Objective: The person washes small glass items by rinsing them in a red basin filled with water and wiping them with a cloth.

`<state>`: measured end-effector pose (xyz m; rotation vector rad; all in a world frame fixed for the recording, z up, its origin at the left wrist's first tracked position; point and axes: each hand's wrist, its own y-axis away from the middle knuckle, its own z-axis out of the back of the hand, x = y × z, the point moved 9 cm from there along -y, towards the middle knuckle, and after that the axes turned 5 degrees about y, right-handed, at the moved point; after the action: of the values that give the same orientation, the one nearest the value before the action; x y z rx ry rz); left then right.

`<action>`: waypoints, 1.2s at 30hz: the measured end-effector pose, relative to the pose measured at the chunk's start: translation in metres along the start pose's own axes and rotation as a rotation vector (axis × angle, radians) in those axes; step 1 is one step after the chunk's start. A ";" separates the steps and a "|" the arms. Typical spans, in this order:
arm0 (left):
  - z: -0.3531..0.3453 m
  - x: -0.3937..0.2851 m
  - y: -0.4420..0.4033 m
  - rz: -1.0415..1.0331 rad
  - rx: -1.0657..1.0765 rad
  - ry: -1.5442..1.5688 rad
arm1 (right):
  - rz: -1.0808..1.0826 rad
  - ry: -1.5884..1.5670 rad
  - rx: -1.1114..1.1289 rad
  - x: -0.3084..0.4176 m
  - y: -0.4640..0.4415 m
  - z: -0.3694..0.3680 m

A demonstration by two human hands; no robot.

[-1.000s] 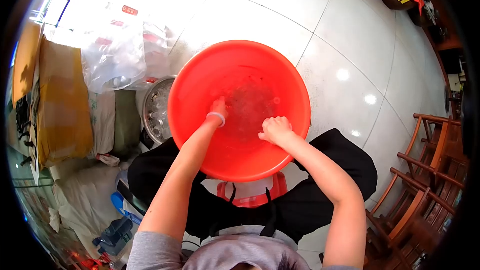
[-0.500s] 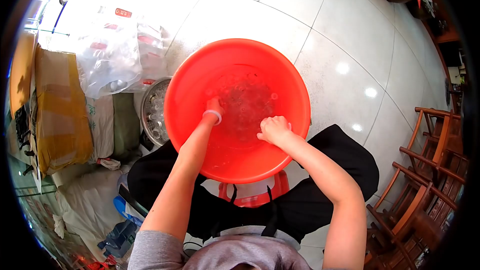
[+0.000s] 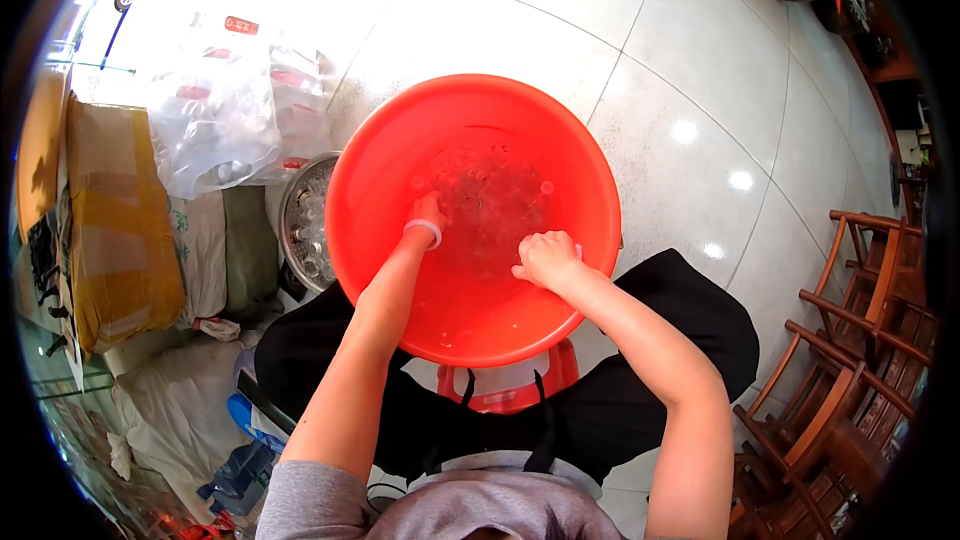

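A large red tub [image 3: 470, 92] stands between my knees, with water and small clear items [image 3: 490, 200] in its middle. My left hand [image 3: 428, 212], with a pale band at the wrist, reaches down inside the tub at the left edge of those items; its fingers are partly under water and hard to make out. Over the right part of the tub my right hand [image 3: 546, 258] is closed, fingers curled; what it holds, if anything, is hidden. Left of the tub a metal bowl [image 3: 290, 215] contains several clear cup-like pieces [image 3: 312, 240].
Clear plastic bags [image 3: 215, 120] lie at the upper left, above a taped cardboard box [image 3: 120, 220] and sacks [image 3: 205, 250]. A red stool [image 3: 560, 368] is behind the tub. Wooden chairs [image 3: 850, 340] stand at the right on the tiled floor [image 3: 700, 110].
The view has shifted slightly, so tub and bags appear a little further left. My left hand sits slightly further left in the picture; my right hand stays nearly in place, fingers still curled.
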<state>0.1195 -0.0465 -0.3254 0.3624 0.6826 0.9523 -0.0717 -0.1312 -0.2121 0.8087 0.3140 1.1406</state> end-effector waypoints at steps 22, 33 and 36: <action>-0.005 0.004 -0.007 0.014 0.018 0.005 | -0.026 -0.027 0.046 -0.001 0.002 0.003; 0.011 -0.031 -0.002 -0.064 0.243 0.638 | -0.044 -0.120 -0.078 -0.006 -0.001 0.022; 0.066 -0.100 0.053 -0.048 0.608 0.803 | -0.055 -0.182 -0.142 -0.012 0.005 0.058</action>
<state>0.0914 -0.1008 -0.2098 0.4914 1.7232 0.8140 -0.0450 -0.1648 -0.1706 0.7673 0.1016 1.0174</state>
